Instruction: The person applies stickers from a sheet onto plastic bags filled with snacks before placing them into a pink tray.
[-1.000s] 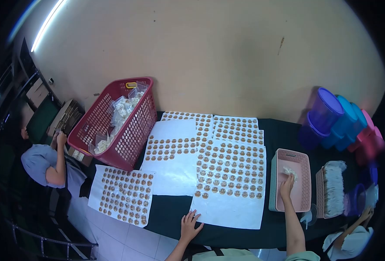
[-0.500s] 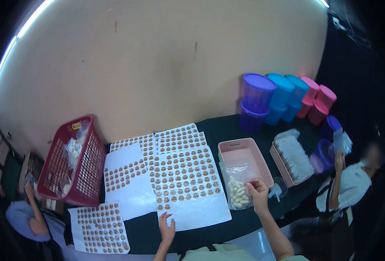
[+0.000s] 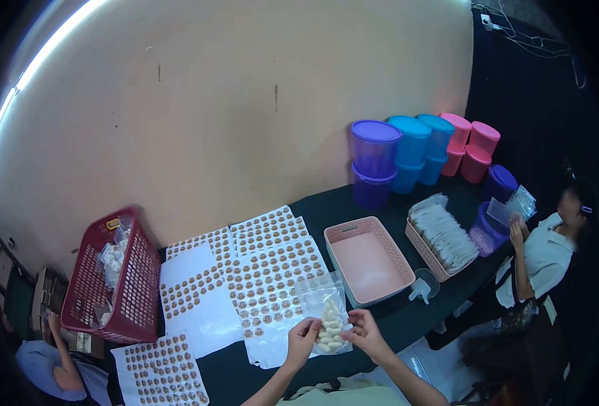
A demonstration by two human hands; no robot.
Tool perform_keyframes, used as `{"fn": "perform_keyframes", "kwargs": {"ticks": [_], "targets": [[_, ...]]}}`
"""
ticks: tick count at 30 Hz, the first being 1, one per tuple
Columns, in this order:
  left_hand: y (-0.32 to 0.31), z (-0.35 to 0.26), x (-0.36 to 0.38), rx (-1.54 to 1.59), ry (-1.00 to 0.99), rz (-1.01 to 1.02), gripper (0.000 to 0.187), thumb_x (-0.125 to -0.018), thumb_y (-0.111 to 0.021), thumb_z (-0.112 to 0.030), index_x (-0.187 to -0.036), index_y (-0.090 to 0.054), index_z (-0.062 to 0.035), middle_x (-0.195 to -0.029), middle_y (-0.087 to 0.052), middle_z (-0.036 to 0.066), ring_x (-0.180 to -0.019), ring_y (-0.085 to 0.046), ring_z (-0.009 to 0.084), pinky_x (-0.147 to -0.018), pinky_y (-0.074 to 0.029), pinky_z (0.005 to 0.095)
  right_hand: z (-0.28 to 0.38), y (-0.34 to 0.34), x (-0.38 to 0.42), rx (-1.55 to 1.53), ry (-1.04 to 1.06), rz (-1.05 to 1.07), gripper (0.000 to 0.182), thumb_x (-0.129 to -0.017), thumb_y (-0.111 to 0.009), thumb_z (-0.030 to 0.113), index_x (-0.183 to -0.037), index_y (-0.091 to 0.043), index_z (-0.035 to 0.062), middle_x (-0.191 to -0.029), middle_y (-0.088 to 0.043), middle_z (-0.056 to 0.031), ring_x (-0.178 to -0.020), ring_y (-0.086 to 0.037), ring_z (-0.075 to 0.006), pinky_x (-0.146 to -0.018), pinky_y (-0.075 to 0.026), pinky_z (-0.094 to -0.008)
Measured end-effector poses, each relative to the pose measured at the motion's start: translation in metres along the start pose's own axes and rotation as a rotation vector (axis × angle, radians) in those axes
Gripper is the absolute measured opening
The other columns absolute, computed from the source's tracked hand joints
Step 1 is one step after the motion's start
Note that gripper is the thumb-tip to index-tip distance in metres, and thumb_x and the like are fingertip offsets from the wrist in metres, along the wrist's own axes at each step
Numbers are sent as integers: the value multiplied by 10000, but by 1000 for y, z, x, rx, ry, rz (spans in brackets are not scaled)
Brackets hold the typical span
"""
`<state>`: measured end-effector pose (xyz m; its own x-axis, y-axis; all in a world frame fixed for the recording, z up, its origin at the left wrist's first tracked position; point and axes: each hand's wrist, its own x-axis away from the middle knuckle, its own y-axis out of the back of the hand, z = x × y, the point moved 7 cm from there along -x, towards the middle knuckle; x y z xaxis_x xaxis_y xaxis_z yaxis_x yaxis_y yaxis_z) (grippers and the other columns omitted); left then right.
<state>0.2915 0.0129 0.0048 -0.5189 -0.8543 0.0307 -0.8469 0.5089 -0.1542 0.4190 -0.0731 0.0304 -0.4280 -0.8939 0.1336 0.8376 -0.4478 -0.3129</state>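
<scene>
Nearest, at the front edge of the worktop [image 3: 380,318], both hands hold a clear bag [image 3: 324,311] part-filled with pale oblong pieces. The left hand [image 3: 303,340] pinches the bag's lower left side with its fingers closed on the plastic; the right hand [image 3: 366,333] pinches the lower right side the same way. The bag stands upright between them, just above the near end of the sticker sheets [image 3: 265,284].

To handle it well, I judge the grip should stay on the plastic edges, the mouth kept upward so no piece spills, and the front face kept flat and taut.

Just beyond to the right lies a pink tray [image 3: 370,260], with a small clear funnel [image 3: 422,287] at its near right corner. Further right a second pink tray holds a row of flat packets [image 3: 445,230]. At the left end a red basket [image 3: 113,277] holds more filled bags. At the far right corner stand stacked lidded tubs [image 3: 414,159].

A co-worker [image 3: 546,254] at the right end lifts a bag; another person [image 3: 49,358] sits low at the left. Neither crowds the hands.
</scene>
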Motion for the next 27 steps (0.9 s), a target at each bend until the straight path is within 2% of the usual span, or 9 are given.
{"fn": "perform_keyframes", "kwargs": {"ticks": [5, 7, 8, 13, 16, 17, 21, 22, 27], "targets": [[27, -6, 12, -17, 43, 24, 249, -877, -497, -236, -958, -554, -8, -828, -575, 28, -734, -520, 66, -643, -420, 205, -26, -32, 3, 102, -149, 288, 144, -820, -582, 145, -806, -552, 4, -699, -526, 11, -647, -466, -34, -593, -379, -175], [35, 16, 26, 440, 340, 50, 327, -876, -491, -249, -1069, -488, 15, -949, -574, 66, -840, -559, 116, -732, -449, 240, -30, -48, -3, 101, -80, 373, 141, -826, -574, 143, -812, -562, 3, -704, -528, 16, -647, -453, -27, -579, -363, -174], [42, 19, 31, 527, 330, 104, 382, -874, -490, -255, -1126, -438, 27, -1028, -559, 90, -908, -567, 160, -788, -457, 273, -38, -57, -6, 129, -83, 417, 156, -833, -567, 161, -817, -573, 6, -712, -532, 23, -645, -449, -26, -582, -362, -175], [115, 23, 72, 383, 434, -103, 312, -849, -536, -207, -1064, -489, 13, -988, -574, 84, -877, -572, 144, -749, -470, 264, -92, -111, -7, 263, -259, 812, 187, -839, -553, 201, -884, -589, 23, -743, -548, 22, -677, -470, -45, -609, -382, -195], [192, 29, 102, 245, 18, -442, 221, -823, -576, -154, -977, -516, -8, -891, -579, 61, -796, -566, 122, -720, -470, 247, -147, -129, -25, 409, -362, 937, 264, -832, -558, 252, -979, -573, 34, -831, -577, -18, -742, -512, -86, -682, -417, -235], [206, 4, 116, 193, -78, -582, 174, -811, -595, -142, -912, -538, -13, -855, -585, 44, -760, -553, 92, -669, -445, 208, -166, -127, -37, 553, -445, 863, 250, -810, -581, 256, -947, -595, 46, -827, -593, -22, -749, -530, -94, -679, -429, -241], [288, 9, 179, 380, -249, -1044, 143, -835, -561, -143, -925, -529, -36, -863, -578, 28, -764, -551, 81, -663, -454, 208, -248, -128, -96, 899, -203, 544, 262, -721, -650, 264, -845, -631, 34, -780, -616, -80, -748, -568, -163, -679, -448, -279], [301, 12, 194, 375, -218, -1076, 148, -853, -534, -159, -951, -520, -49, -880, -577, 29, -751, -559, 89, -674, -462, 218, -249, -141, -100, 912, -93, 544, 331, -703, -656, 258, -899, -597, -1, -865, -591, -133, -837, -556, -245, -712, -456, -327], [340, 15, 246, 536, -234, -1159, 221, -865, -509, -224, -1012, -501, -58, -953, -561, 48, -835, -559, 120, -698, -471, 247, -288, -190, -108, 1548, 219, 425, 355, -716, -604, 194, -955, -501, -47, -1032, -476, -187, -1002, -450, -333, -758, -456, -401]]}}
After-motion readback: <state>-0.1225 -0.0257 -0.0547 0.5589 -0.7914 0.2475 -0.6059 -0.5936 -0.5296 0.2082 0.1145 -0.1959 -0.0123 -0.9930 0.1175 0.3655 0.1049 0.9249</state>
